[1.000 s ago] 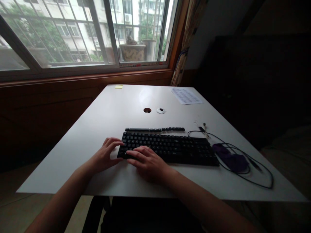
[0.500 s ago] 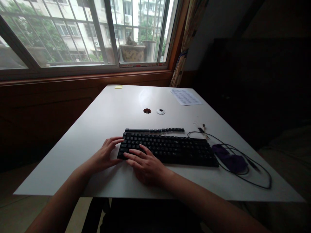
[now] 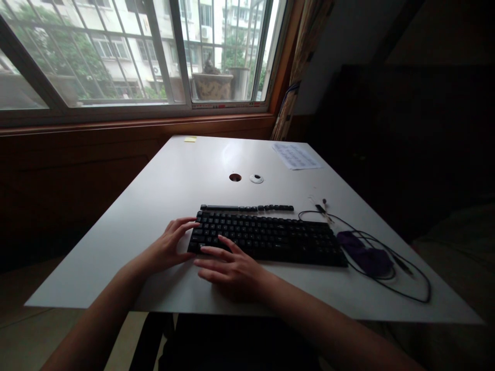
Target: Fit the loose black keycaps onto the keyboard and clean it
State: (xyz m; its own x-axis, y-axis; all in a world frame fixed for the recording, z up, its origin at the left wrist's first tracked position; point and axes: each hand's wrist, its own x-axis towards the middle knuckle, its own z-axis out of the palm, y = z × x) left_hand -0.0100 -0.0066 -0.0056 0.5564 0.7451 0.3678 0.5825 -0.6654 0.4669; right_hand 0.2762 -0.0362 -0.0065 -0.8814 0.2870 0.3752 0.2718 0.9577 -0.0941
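A black keyboard lies flat on the white desk, its bottom row partly bare of keycaps. My left hand holds its left end, fingers at the upper left corner and thumb at the lower left corner. Over the front left edge rests my right hand, fingers apart and stretched to the left, with the index fingertip on the lower keys. Whether anything small lies under that palm cannot be seen. Just behind the keyboard runs a row of loose black keycaps, a long space bar among them.
Right of the keyboard lie a purple cloth and a looped black cable. Small thin tools sit behind it. Farther back are a round hole, its white cover, printed paper and a yellow note.
My right hand has slid slightly toward the desk's front edge, its fingers lower on the keyboard. My left hand keeps its place at the keyboard's left end.
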